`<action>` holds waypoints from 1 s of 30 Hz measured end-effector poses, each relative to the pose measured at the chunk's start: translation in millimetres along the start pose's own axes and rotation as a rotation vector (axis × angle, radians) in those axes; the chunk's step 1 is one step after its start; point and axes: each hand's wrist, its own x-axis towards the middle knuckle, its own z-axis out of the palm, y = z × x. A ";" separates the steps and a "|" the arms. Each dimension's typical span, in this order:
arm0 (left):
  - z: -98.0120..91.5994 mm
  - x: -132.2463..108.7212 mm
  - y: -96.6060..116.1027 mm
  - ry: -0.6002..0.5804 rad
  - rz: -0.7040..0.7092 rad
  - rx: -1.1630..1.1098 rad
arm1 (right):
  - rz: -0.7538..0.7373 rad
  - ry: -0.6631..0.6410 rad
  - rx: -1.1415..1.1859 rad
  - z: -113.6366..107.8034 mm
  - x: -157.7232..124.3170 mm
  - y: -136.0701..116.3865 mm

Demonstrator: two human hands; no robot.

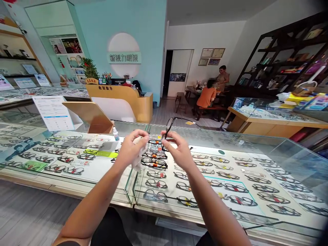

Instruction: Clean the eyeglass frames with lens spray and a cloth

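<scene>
My left hand (pixel 133 147) is closed on a pale crumpled cloth (pixel 137 163), which hangs below the fingers over the glass display case. To its right, my right hand (pixel 178 147) pinches a black-framed pair of glasses (pixel 169 127). The glasses are tilted on end above the case, one lens up and a temple stretching to the right, with a small yellow tag (pixel 189 123) near it. A gap separates the two hands. Behind my left hand, a small white spray bottle (pixel 116 134) stands upright on the case.
The glass case (pixel 220 140) holds rows of glasses. A wooden-backed mirror or stand (pixel 93 114) and a white printed sign (pixel 52 112) stand at the left. Farther back are a wooden counter (pixel 143 106), a side display case (pixel 276 124) and two people at a table.
</scene>
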 end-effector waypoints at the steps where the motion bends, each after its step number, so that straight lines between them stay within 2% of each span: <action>1: -15.6 0.1 -7.5 0.045 -0.021 0.054 | -0.026 0.045 -0.063 -3.6 1.2 7.7; 3: -54.0 4.2 -29.4 0.123 -0.052 0.205 | -0.055 0.133 -0.169 -12.6 3.1 23.6; 6: -120.7 18.3 -75.7 0.275 -0.119 0.526 | -0.067 0.209 -0.271 -24.2 4.5 44.4; 9: -178.7 31.7 -124.2 0.273 -0.266 0.924 | -0.097 0.225 -0.351 -29.6 6.0 57.2; 11: -204.3 35.0 -150.2 0.268 -0.339 1.004 | -0.108 0.227 -0.380 -30.4 7.3 61.4; 13: -218.7 34.0 -169.4 0.273 -0.384 1.047 | -0.110 0.229 -0.393 -30.3 7.9 63.3; 15: -224.2 31.9 -182.6 0.271 -0.413 1.078 | -0.108 0.223 -0.407 -30.1 7.6 64.3; 18: -218.9 34.7 -192.4 0.278 -0.398 1.118 | -0.106 0.214 -0.426 -29.6 6.4 66.2; 20: -206.8 43.8 -193.7 0.309 -0.282 1.106 | -0.106 0.212 -0.431 -29.1 6.1 68.1; 23: -178.8 66.4 -193.9 0.328 -0.123 0.858 | -0.103 0.215 -0.436 -28.0 6.3 71.0; 25: -159.5 82.8 -196.6 0.323 -0.162 0.690 | -0.100 0.219 -0.433 -27.2 6.0 72.3; 27: -144.5 95.3 -201.2 0.322 -0.221 0.637 | -0.097 0.216 -0.425 -26.7 4.3 73.2; 30: -131.7 103.3 -203.8 0.324 -0.293 0.600 | -0.094 0.203 -0.409 -25.7 0.6 73.9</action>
